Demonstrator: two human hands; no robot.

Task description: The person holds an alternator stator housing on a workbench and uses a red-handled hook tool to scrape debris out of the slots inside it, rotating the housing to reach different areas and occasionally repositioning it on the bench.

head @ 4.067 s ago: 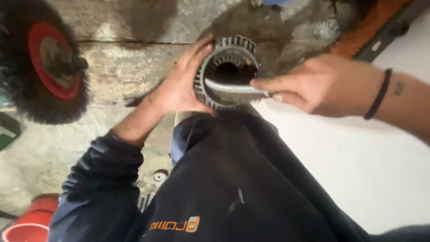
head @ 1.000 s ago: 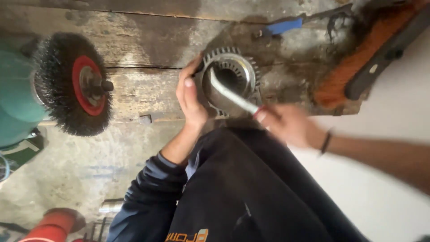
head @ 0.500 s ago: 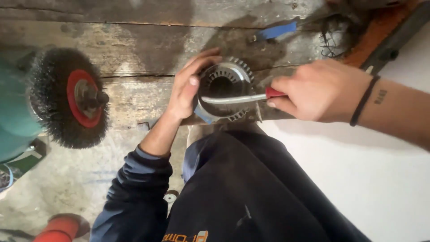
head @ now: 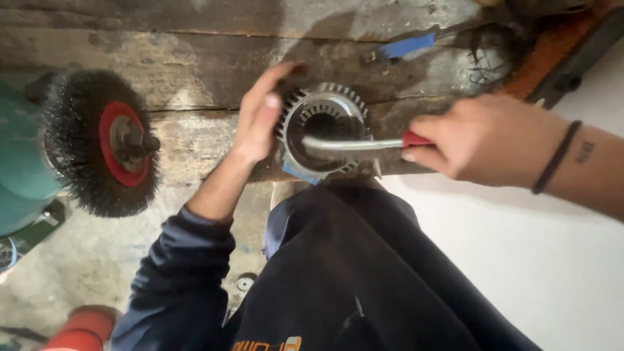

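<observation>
Left hand (head: 260,114): fingers clasp the ribbed round grey metal housing (head: 323,133) at its rim. Right hand (head: 481,140): fingers clenched on red-handled steel tool (head: 357,143), tip inside housing, above worn wooden worktop (head: 195,39).

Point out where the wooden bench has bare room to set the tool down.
Bare planks lie between the wire wheel and the left hand, and along the far edge up to the blue strip. It is crowded around the finned ring, where the right hand holds the tool.
</observation>
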